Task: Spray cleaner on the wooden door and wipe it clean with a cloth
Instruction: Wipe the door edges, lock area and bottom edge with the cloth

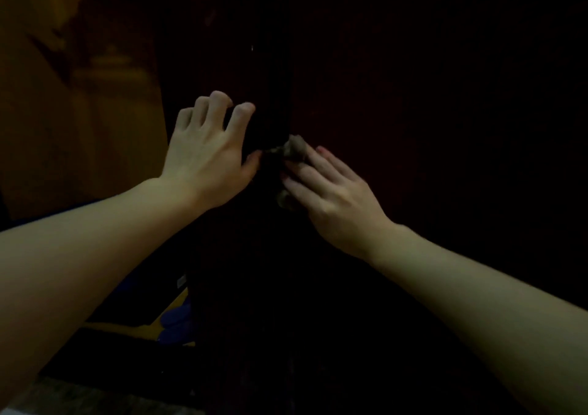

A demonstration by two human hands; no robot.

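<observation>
The scene is very dark. The dark wooden door point(413, 96) fills the middle and right, with its edge running down the centre. My left hand point(210, 150) grips that edge, fingers curled round it and thumb on the near side. Just to its right, my right hand point(331, 195) lies with straight fingers on a small greyish cloth point(294, 149) and presses it against the door face near the edge. Most of the cloth is hidden under the fingers. No spray bottle is in view.
A yellowish wall point(63, 96) stands to the left, beyond the door's edge. Low on the left, a blue object point(176, 322) lies on a yellow floor strip. A pale stone surface point(47, 395) shows at the bottom left corner.
</observation>
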